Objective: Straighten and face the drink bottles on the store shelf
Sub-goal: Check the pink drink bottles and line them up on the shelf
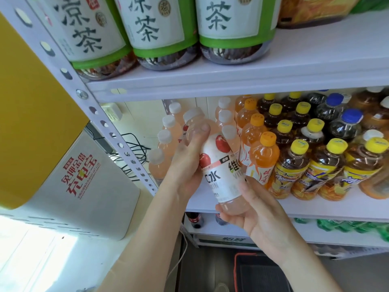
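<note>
The pink vitamin-water bottle [219, 171] is what we are working on in the head view. We hold it tilted just in front of the middle shelf [315, 207], its white cap leaning back toward the left and its base off the board. Our left hand [187, 165] is wrapped round its shoulder and upper label, thumb up near the neck. Our right hand [252, 211] cups the base with fingers curled beneath. The apple label already faces us, so we judge the step to be setting this bottle back at the front. Next it needs standing upright and lowering onto the shelf's left front edge, label outward, without knocking its neighbours.

On that shelf stand matching pink bottles [166, 142] at the left, then orange-capped bottles [261, 157] and yellow-capped tea bottles [294, 165], in rows running front to back. On the board above the shelf sit large green-labelled tea bottles [160, 24].
</note>
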Tool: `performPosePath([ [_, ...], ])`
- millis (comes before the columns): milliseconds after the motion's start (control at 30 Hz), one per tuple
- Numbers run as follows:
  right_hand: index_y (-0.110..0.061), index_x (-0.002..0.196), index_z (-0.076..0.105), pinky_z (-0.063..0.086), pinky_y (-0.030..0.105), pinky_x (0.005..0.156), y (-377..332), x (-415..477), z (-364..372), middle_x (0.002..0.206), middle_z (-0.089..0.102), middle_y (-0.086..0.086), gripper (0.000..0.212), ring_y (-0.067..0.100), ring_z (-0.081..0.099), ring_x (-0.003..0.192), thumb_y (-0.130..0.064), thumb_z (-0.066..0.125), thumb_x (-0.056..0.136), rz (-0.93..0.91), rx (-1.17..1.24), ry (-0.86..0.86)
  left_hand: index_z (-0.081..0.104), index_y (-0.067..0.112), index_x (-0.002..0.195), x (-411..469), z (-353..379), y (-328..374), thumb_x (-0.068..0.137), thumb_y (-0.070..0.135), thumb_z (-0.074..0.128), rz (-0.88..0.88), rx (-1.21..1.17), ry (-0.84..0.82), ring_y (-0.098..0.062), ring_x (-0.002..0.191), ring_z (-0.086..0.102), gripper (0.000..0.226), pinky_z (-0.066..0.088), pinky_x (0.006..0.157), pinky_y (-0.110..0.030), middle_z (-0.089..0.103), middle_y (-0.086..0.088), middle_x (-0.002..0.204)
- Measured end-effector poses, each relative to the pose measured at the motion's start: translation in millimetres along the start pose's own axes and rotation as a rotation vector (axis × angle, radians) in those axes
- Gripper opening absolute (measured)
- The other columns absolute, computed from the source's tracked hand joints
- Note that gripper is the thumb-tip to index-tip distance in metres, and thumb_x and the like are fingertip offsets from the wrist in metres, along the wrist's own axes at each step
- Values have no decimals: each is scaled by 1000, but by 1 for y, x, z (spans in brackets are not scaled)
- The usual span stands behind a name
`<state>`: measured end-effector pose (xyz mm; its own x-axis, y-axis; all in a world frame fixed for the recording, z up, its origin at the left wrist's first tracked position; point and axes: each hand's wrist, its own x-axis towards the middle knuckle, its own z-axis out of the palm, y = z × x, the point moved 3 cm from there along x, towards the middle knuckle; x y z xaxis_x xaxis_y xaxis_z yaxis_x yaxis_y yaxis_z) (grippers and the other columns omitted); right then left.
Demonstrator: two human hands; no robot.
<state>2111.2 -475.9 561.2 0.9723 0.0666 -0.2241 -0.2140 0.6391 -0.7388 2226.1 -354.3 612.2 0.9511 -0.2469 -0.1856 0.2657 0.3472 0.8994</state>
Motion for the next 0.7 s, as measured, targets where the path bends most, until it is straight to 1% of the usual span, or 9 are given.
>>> performPosePath([
  [100, -16, 125, 58, 58, 40, 74, 0, 1, -1, 118, 68, 14, 53, 38, 68, 100, -34, 74, 78, -75, -84, 42, 62, 11, 118, 4, -3, 7, 77, 40, 71, -3, 146, 15, -34, 106, 68, 51, 51, 98, -52, 71, -18, 113],
  [200, -24, 122, 57, 58, 45, 77, -1, 3, -1, 117, 69, 10, 64, 33, 69, 102, -43, 84, 67, -128, -181, 87, 58, 13, 125, 6, -6, 14, 73, 42, 73, 11, 251, 43, -20, 94, 72, 62, 57, 90, -39, 72, -10, 113],
  [267, -31, 120, 57, 58, 57, 76, -3, 4, -2, 115, 70, 7, 64, 32, 70, 98, -44, 85, 64, -161, -262, 127, 53, 14, 132, 7, -6, 15, 72, 45, 73, 10, 296, 42, -18, 95, 72, 70, 57, 89, -38, 70, -9, 118],
  [333, -38, 121, 55, 53, 65, 79, -5, 5, -3, 111, 71, -1, 62, 26, 71, 95, -45, 84, 66, -194, -366, 164, 52, 13, 133, 8, -6, 16, 80, 41, 75, 11, 325, 30, -20, 97, 72, 65, 56, 90, -40, 70, -10, 118],
  [400, -42, 120, 54, 58, 54, 81, -4, 4, -3, 110, 71, -8, 64, 18, 72, 95, -47, 84, 64, -222, -430, 186, 52, 13, 133, 8, -6, 17, 84, 38, 73, 13, 342, 20, -21, 98, 72, 58, 57, 90, -40, 69, -11, 119],
  [467, -43, 118, 54, 61, 36, 77, -4, 4, -3, 109, 71, -10, 61, 14, 71, 95, -46, 84, 65, -253, -463, 203, 54, 14, 129, 10, -6, 18, 77, 42, 73, 9, 331, -1, -22, 98, 72, 62, 58, 85, -35, 69, -11, 120],
  [567, -46, 114, 53, 54, 16, 70, -5, 4, -3, 106, 68, -13, 56, 4, 68, 92, -39, 81, 66, -298, -532, 250, 61, 15, 124, 15, -10, 20, 77, 47, 76, 28, 392, 7, -19, 99, 71, 59, 58, 84, -32, 71, -7, 116],
  [633, -47, 112, 51, 50, 10, 67, -6, 4, -1, 105, 64, -19, 55, -5, 63, 91, -34, 81, 68, -326, -581, 278, 68, 20, 115, 20, -14, 23, 77, 55, 70, 44, 521, 36, -20, 97, 69, 52, 55, 85, -36, 73, 0, 106],
  [700, -44, 113, 49, 49, 8, 68, -8, 5, -1, 108, 60, -21, 56, -8, 60, 94, -26, 82, 71, -366, -642, 300, 72, 24, 109, 24, -18, 25, 75, 63, 65, 43, 598, 53, -16, 78, 60, 52, 46, 68, -34, 69, 14, 83],
])
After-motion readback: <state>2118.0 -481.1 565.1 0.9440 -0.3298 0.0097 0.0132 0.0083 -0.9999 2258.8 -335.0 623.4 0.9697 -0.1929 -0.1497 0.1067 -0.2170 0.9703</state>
